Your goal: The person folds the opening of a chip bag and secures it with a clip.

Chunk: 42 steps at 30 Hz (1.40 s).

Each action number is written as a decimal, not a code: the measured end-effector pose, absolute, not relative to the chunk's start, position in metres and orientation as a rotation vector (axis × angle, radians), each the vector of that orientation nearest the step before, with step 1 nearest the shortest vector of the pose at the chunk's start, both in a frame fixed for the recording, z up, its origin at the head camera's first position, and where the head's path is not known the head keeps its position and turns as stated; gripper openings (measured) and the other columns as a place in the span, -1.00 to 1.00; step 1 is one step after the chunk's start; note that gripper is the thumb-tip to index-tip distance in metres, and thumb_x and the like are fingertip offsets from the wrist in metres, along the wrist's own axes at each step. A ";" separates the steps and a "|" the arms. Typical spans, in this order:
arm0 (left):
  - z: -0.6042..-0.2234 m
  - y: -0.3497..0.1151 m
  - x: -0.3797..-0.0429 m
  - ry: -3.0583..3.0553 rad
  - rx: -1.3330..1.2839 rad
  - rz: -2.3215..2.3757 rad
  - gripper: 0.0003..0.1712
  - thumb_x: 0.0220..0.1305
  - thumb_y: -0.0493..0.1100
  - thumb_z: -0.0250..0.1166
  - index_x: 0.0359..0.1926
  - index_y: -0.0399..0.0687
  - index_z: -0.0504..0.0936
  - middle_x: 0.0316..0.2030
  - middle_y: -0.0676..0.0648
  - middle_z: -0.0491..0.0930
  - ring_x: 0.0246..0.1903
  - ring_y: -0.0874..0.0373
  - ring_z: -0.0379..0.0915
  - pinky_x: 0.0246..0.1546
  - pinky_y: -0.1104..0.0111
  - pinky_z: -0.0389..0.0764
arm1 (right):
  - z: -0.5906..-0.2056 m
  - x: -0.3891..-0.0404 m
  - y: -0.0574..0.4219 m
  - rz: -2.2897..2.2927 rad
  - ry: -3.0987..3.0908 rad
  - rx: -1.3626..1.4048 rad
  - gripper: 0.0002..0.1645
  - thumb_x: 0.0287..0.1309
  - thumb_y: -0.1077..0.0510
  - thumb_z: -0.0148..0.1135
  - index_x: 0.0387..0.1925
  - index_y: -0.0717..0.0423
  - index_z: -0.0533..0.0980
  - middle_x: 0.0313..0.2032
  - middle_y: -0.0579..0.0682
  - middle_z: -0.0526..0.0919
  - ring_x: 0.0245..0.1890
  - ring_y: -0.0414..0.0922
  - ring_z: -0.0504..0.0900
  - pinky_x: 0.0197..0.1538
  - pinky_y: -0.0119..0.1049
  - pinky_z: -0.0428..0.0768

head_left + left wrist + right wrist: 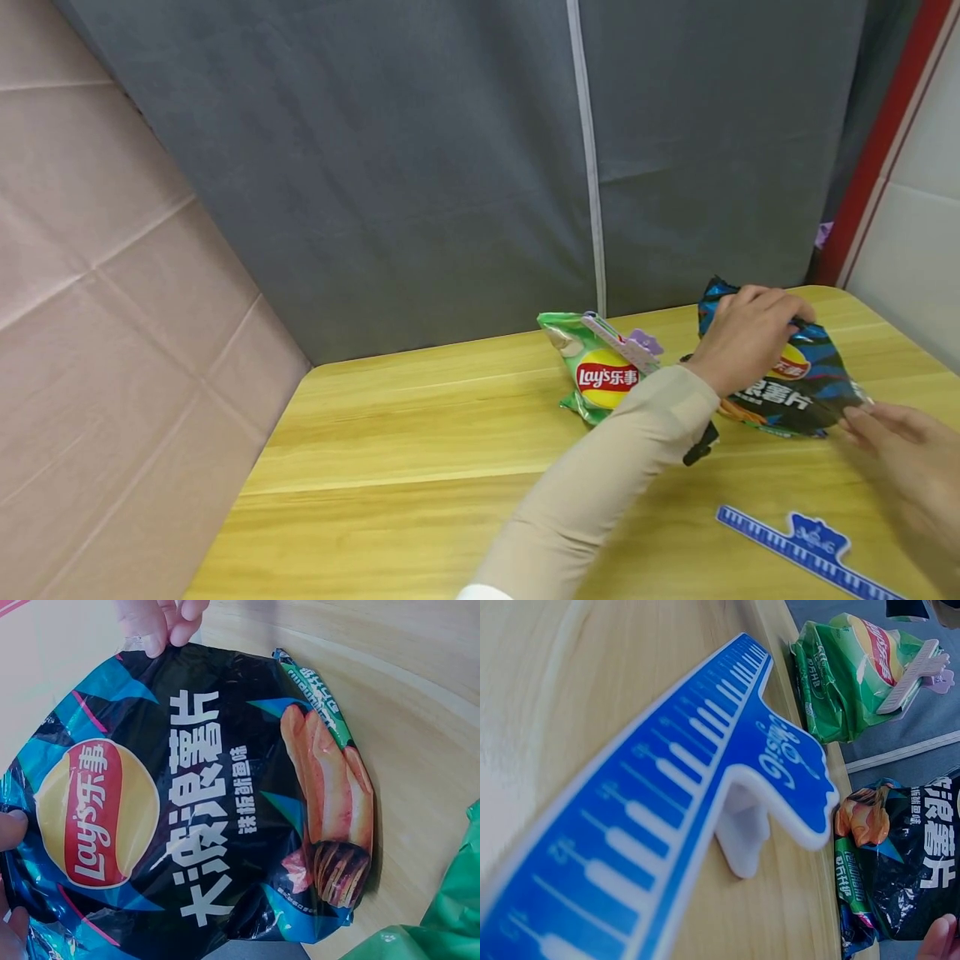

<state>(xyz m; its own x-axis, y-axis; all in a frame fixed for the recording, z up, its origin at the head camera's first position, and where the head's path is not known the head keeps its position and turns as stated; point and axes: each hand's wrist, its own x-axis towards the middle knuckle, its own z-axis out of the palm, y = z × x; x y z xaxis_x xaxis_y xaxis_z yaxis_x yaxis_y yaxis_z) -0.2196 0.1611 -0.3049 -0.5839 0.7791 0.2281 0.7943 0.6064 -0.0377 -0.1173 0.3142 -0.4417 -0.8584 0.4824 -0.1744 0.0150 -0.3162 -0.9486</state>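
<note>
A black and blue Lay's potato chip bag point(795, 400) stands at the right of the table, its front also showing in the left wrist view. My left hand point(750, 333) reaches over its upper part and grips it, fingers curled over the edge. On the bag's right edge, my right hand point(903, 450) pinches the wrapper between thumb and fingers. Just left of this bag is a green Lay's chip bag point(592, 375), with a purple bag clip point(622, 342) across its top. A blue bag clip point(813, 550) with piano-key print lies on the table in front.
The wooden table point(390, 425) backs onto a grey curtain point(420, 183). A pinkish cloth wall point(135, 317) closes the left side. To the right stand a white panel point(922, 225) and a red strip point(881, 142). My left sleeve passes in front of the green bag.
</note>
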 end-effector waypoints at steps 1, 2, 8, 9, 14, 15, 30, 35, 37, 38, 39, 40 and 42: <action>-0.305 0.161 -0.220 -2.608 -1.301 -0.100 -0.67 0.36 0.01 -0.09 0.10 0.42 0.36 0.14 0.39 0.24 0.14 0.46 0.04 0.07 0.60 0.02 | -0.442 -0.117 0.314 2.246 -1.622 -0.633 -0.85 0.10 0.20 0.20 -0.47 -0.14 0.47 -0.59 -0.28 0.57 -0.59 -0.35 0.57 -0.53 -0.51 0.51; -0.305 0.161 -0.220 -2.605 -1.302 -0.103 -0.67 0.36 0.01 -0.09 0.10 0.42 0.36 0.14 0.39 0.25 0.14 0.46 0.04 0.07 0.60 0.02 | -0.441 -0.116 0.314 2.249 -1.618 -0.633 -0.85 0.08 0.21 0.21 -0.48 -0.15 0.48 -0.59 -0.28 0.57 -0.60 -0.35 0.57 -0.53 -0.51 0.50; -0.307 0.159 -0.220 -2.579 -1.315 -0.120 -0.68 0.36 0.02 -0.10 0.08 0.41 0.39 0.12 0.39 0.28 0.13 0.47 0.06 0.07 0.61 0.02 | -0.436 -0.111 0.308 2.229 -1.651 -0.581 -0.77 0.09 0.25 0.19 -0.54 -0.18 0.52 -0.60 -0.30 0.57 -0.60 -0.38 0.55 -0.53 -0.55 0.48; -0.307 0.159 -0.220 -2.577 -1.317 -0.127 -0.68 0.36 0.02 -0.10 0.08 0.41 0.39 0.12 0.39 0.28 0.13 0.47 0.07 0.07 0.61 0.02 | -0.435 -0.111 0.308 2.228 -1.649 -0.568 -0.76 0.10 0.26 0.18 -0.54 -0.18 0.52 -0.60 -0.30 0.57 -0.60 -0.39 0.55 -0.53 -0.56 0.47; -0.308 0.156 -0.222 -2.600 -1.309 -0.220 -0.70 0.35 0.02 -0.08 0.05 0.41 0.43 0.10 0.40 0.31 0.10 0.47 0.09 0.07 0.61 0.01 | -0.436 -0.111 0.306 2.282 -1.567 -0.509 -0.79 0.05 0.28 0.23 -0.50 -0.15 0.53 -0.57 -0.28 0.59 -0.57 -0.38 0.57 -0.50 -0.56 0.48; -0.308 0.156 -0.223 -2.602 -1.306 -0.239 -0.70 0.35 0.01 -0.07 0.04 0.40 0.43 0.09 0.40 0.32 0.10 0.47 0.10 0.07 0.61 0.01 | -0.437 -0.112 0.306 2.290 -1.565 -0.499 -0.80 0.04 0.27 0.24 -0.49 -0.15 0.52 -0.56 -0.27 0.59 -0.56 -0.37 0.57 -0.49 -0.55 0.49; -0.308 0.158 -0.225 -2.613 -1.277 -0.299 -0.74 0.33 0.02 -0.04 -0.03 0.43 0.48 0.04 0.43 0.35 0.07 0.50 0.11 0.04 0.62 0.02 | -0.433 -0.114 0.305 2.234 -1.688 -0.614 -0.86 0.11 0.16 0.19 -0.41 -0.20 0.44 -0.55 -0.36 0.54 -0.55 -0.40 0.55 -0.49 -0.55 0.48; -0.309 0.157 -0.225 -2.608 -1.283 -0.308 -0.74 0.33 0.01 -0.03 -0.04 0.43 0.48 0.05 0.43 0.35 0.07 0.50 0.11 0.03 0.62 0.02 | -0.435 -0.115 0.307 2.232 -1.687 -0.639 -0.86 0.10 0.15 0.20 -0.41 -0.21 0.46 -0.55 -0.35 0.54 -0.56 -0.39 0.54 -0.49 -0.54 0.49; -0.309 0.157 -0.225 -2.599 -1.288 -0.312 -0.74 0.33 0.01 -0.03 -0.04 0.42 0.49 0.04 0.43 0.36 0.06 0.49 0.12 0.02 0.62 0.02 | -0.436 -0.115 0.307 2.223 -1.694 -0.651 -0.86 0.10 0.15 0.20 -0.40 -0.20 0.45 -0.55 -0.34 0.53 -0.56 -0.39 0.53 -0.50 -0.54 0.48; -0.309 0.157 -0.225 -2.596 -1.290 -0.314 -0.75 0.33 0.01 -0.03 -0.05 0.42 0.49 0.04 0.43 0.36 0.06 0.49 0.12 0.02 0.62 0.02 | -0.437 -0.116 0.307 2.221 -1.693 -0.664 -0.86 0.10 0.16 0.20 -0.41 -0.20 0.45 -0.55 -0.34 0.53 -0.56 -0.39 0.53 -0.50 -0.54 0.48; -0.309 0.157 -0.225 -2.592 -1.292 -0.314 -0.75 0.33 0.01 -0.03 -0.05 0.42 0.49 0.04 0.43 0.37 0.05 0.49 0.12 0.01 0.62 0.03 | -0.438 -0.116 0.307 2.207 -1.706 -0.674 -0.86 0.11 0.16 0.19 -0.39 -0.19 0.44 -0.55 -0.35 0.52 -0.56 -0.39 0.53 -0.50 -0.54 0.48; -0.309 0.157 -0.225 -2.587 -1.294 -0.315 -0.75 0.33 0.00 -0.03 -0.05 0.42 0.49 0.03 0.43 0.37 0.05 0.49 0.13 0.01 0.62 0.03 | -0.439 -0.116 0.307 2.200 -1.711 -0.689 -0.87 0.12 0.16 0.18 -0.38 -0.19 0.43 -0.55 -0.36 0.51 -0.56 -0.40 0.52 -0.51 -0.55 0.48; -0.309 0.157 -0.225 -2.585 -1.297 -0.316 -0.75 0.33 -0.01 -0.03 -0.05 0.42 0.50 0.03 0.43 0.37 0.04 0.48 0.13 0.00 0.62 0.03 | -0.439 -0.117 0.307 2.177 -1.725 -0.727 -0.87 0.14 0.16 0.16 -0.35 -0.17 0.41 -0.55 -0.37 0.49 -0.56 -0.41 0.51 -0.51 -0.55 0.47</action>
<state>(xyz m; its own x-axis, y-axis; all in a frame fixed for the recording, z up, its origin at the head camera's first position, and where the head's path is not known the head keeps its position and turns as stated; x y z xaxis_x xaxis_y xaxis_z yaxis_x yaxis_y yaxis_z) -0.2252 0.1570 -0.3088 -0.5809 0.7565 0.3004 0.8066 0.5846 0.0876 -0.1170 0.3066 -0.4391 -0.8376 0.5016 -0.2163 0.0959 -0.2547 -0.9622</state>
